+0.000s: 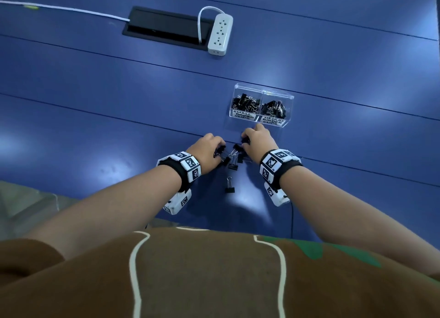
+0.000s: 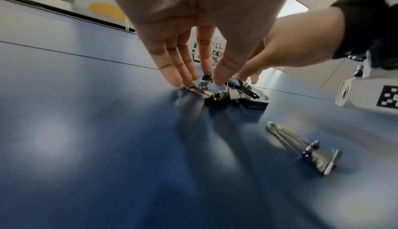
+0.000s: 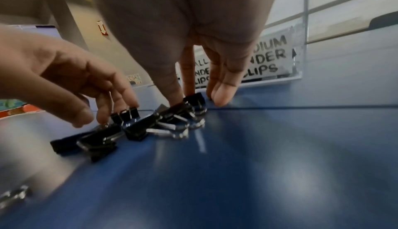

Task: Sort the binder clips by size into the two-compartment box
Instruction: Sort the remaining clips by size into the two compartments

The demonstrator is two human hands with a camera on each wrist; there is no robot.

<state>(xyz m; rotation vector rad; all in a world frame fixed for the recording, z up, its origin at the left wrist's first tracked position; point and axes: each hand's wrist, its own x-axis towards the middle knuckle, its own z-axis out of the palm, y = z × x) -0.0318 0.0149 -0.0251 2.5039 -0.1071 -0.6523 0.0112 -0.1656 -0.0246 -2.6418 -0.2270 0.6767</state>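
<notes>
Risk 1: mis-sorting. Remaining pile of clips point(image 1: 232, 154) on the blue counter point(image 1: 119, 108) appears to mix sizes, tangled handle to body; lifting one likely to drag a neighbour along, and a stray could drop into the wrong compartment.
Risk 2: slip. Wire handles thin and springy; grip on a handle alone may let a clip swing or fall short of the box.
Risk 3: knocking the clear two-compartment box point(image 1: 260, 103), just beyond the right hand's knuckles; labels read SMALL (left side, head view) and MEDIUM (right side). Both compartments already hold black clips.

Left hand point(image 1: 207, 148): fingers nearly straight, close together, tips down on the left edge of the pile. Right wrist view suggests small clips point(image 3: 125, 114) caught at the fingertips point(image 3: 103, 115), thumb close by; whether truly pinched or only touched, cannot tell.

Right hand point(image 1: 258, 139): fingers reaching down, thumb point(image 3: 175, 91) and a finger closing on a black clip point(image 3: 194, 102) at the far end of the pile, nearest the box. Looks like a pinch; clip apparently not yet off the counter.

One lone clip point(image 1: 230, 185) flat on the counter, apart from the pile, nearer the body.
</notes>
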